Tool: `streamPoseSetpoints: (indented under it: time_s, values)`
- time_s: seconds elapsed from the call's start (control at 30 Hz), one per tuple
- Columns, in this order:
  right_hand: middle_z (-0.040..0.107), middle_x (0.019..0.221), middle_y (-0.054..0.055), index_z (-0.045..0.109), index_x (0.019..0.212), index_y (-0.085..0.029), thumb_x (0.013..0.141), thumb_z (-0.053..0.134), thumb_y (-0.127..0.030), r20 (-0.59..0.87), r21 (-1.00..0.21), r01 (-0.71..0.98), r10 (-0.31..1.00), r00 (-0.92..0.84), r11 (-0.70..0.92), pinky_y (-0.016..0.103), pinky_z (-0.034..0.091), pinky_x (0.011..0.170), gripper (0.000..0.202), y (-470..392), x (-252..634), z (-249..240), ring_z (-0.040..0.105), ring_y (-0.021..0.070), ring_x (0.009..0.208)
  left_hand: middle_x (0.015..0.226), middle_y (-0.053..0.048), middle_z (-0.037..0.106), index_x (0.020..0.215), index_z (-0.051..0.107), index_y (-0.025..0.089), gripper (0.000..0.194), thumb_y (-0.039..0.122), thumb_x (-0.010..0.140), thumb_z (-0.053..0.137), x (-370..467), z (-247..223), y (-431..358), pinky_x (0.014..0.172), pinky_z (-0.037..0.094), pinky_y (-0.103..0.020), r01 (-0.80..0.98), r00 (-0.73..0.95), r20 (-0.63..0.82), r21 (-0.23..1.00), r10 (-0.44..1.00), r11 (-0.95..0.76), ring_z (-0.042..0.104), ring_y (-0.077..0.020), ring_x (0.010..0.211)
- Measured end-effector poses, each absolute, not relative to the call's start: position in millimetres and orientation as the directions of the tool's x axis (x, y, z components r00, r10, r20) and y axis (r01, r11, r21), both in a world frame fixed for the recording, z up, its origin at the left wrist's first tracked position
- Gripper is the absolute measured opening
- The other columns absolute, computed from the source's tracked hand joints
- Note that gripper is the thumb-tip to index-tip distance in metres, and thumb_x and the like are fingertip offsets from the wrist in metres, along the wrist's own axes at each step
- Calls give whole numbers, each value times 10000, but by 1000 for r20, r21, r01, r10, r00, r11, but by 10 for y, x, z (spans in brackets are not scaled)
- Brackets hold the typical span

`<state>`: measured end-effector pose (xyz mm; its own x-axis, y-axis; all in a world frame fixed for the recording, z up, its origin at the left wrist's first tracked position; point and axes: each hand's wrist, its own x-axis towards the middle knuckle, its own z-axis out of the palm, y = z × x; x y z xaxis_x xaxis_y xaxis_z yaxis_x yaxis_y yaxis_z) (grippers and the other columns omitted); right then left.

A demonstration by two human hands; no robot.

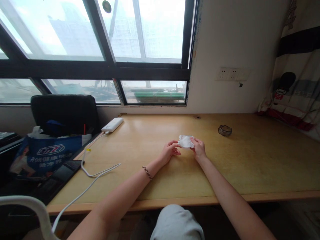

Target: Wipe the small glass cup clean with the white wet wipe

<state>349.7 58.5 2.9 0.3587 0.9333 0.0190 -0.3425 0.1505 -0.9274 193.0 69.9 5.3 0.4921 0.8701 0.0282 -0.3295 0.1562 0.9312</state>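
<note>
Just now the left hand (pixel 170 151) and right hand (pixel 199 149) are pinching a small crumpled white tissue (pixel 186 141) between them — one at each end. Its long axis is running left to right, just above the pale wooden tabletop (pixel 250 160).

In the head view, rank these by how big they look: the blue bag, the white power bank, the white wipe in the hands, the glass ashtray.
Largest to smallest:
1. blue bag, though it is nearest the camera
2. white power bank
3. white wipe and glass ashtray look about alike; no ranking between them.
</note>
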Motion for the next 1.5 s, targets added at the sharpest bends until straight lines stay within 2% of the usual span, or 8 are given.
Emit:
streamPoseSetpoints:
  time_s: [0.13,0.37,0.47,0.6,0.73,0.9,1.17,1.5]
  values:
    - [605,582,-5,617,747,-152,590,621,-440,38,-942,-299,935,353,151,216,390,383,328,572,3490,49,492,107,446,881,-71,602,978,511,151,405,248,604,635,1940,113,643,546,458,-231,-293,529,70,951,846,104,598,-142,636]
    - [579,549,9,577,693,-146,648,523,-564,68,-945,-303,981,182,122,229,408,401,424,484,3434,132,502,113,430,801,-102,625,891,565,109,384,440,696,556,1951,45,689,588,468,-272,-291,442,29,950,897,112,593,-158,630]
    - [600,623,19,556,743,-164,685,471,-579,80,-953,-287,994,76,99,222,417,415,428,445,3396,161,544,121,475,830,-106,627,901,560,115,405,471,709,532,1960,17,725,635,476,-302,-391,371,9,909,929,147,602,-173,682]
    - [616,762,9,533,882,-203,631,590,-488,93,-983,-162,995,-22,88,218,431,418,384,422,3317,151,566,123,523,871,-117,630,893,585,99,415,459,688,564,1972,17,726,717,463,-314,-415,350,5,897,937,150,599,-180,751]
    - [621,732,1,526,881,-198,568,667,-382,126,-987,-99,992,27,128,238,449,435,389,452,3292,81,566,134,520,821,-109,642,829,619,78,359,382,640,638,1967,17,702,745,449,-321,-380,401,44,917,915,122,598,-171,705]
    - [620,650,-11,526,837,-176,574,660,-310,145,-981,-113,985,96,155,232,457,468,325,509,3374,32,560,117,497,887,-107,634,867,615,94,340,310,611,672,1950,6,720,743,452,-316,-421,322,45,901,946,100,589,-180,788]
    - [637,595,7,558,789,-184,615,605,-352,16,-977,-209,989,150,48,249,441,431,246,545,3396,14,583,157,479,884,-107,640,864,613,103,374,339,584,689,1931,22,750,687,477,-303,-434,245,0,894,969,110,598,-187,777]
    - [661,741,27,603,804,-159,566,622,-277,-33,-932,-362,994,104,7,267,469,530,266,527,3387,61,601,178,648,853,-78,634,890,581,120,400,278,549,717,1924,12,757,605,490,-258,-404,267,20,910,964,93,594,-170,741]
